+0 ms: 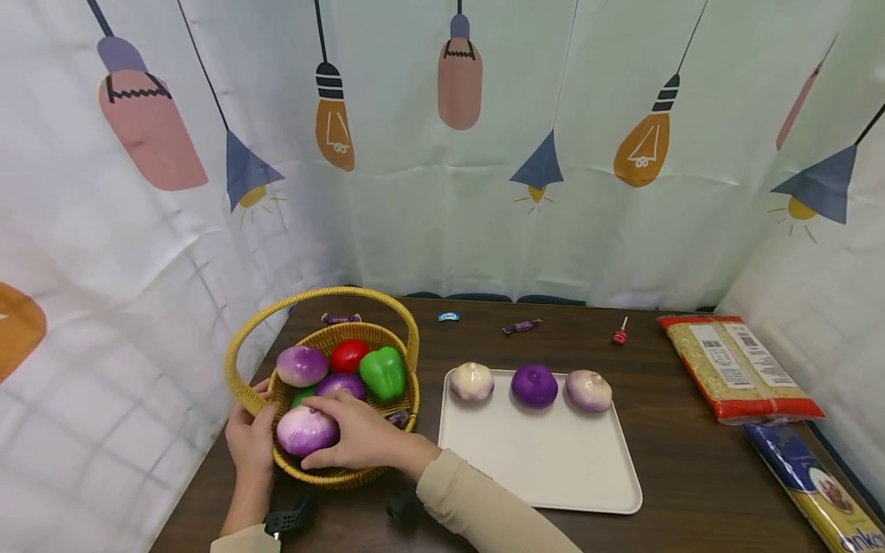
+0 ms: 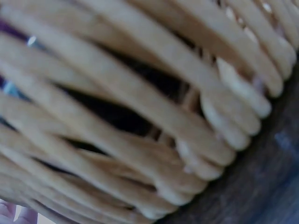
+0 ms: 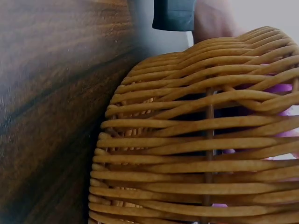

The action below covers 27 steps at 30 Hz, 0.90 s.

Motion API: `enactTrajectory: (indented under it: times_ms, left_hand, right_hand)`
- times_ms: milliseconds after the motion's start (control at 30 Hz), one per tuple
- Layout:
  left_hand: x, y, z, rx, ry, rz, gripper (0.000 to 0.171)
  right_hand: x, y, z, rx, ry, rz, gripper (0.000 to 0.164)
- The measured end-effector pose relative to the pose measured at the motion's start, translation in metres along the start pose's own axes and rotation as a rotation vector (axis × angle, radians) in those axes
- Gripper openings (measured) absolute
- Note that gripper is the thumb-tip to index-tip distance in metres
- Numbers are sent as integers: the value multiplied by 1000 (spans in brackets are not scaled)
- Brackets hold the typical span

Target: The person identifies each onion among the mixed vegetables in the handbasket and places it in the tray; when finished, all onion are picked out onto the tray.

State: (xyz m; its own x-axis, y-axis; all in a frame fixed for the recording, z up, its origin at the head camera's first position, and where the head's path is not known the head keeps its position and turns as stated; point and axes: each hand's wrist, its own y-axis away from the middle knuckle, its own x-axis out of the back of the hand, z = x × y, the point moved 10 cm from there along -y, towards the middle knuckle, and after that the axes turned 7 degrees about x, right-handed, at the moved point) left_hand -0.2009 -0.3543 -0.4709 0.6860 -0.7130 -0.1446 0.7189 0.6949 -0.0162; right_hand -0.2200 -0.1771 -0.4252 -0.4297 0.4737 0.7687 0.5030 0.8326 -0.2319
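Note:
A yellow wicker basket [image 1: 339, 480] with an arched handle stands on the left of the table. My right hand [image 1: 366, 436] reaches in over its front rim and holds a pale purple onion [image 1: 304, 432] between thumb and fingers. At the left rim, near the handle's foot, my left hand [image 1: 250, 442] grips the basket. Behind the held onion lie another purple onion [image 1: 302, 365], a red tomato [image 1: 349, 355], a green bell pepper [image 1: 383, 374] and a partly hidden purple vegetable [image 1: 342, 386]. Woven basket wall [image 2: 117, 93] fills much of both wrist views.
Right of the basket, a white tray [image 1: 532, 468] bears a whitish onion [image 1: 472, 382], a dark purple one [image 1: 534, 385] and a purple-white one [image 1: 588, 390]. Wrapped candies [image 1: 522, 326] and a lollipop [image 1: 619, 335] lie behind. A grain bag [image 1: 740, 365] and a blue-yellow packet [image 1: 816, 484] lie far right.

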Motion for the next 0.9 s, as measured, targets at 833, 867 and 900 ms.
enactTrajectory:
  times_ms: [833, 867, 900]
  left_hand:
    - [-4, 1, 4, -20, 37, -14, 22]
    - [-3, 1, 3, -18, 34, -12, 22]
    - [-3, 1, 2, -14, 33, -9, 23]
  right_hand:
    - [70, 90, 11, -19, -372, 361, 78]
    - [76, 97, 12, -29, -377, 363, 77]
    - [80, 104, 15, -38, -388, 366, 75]
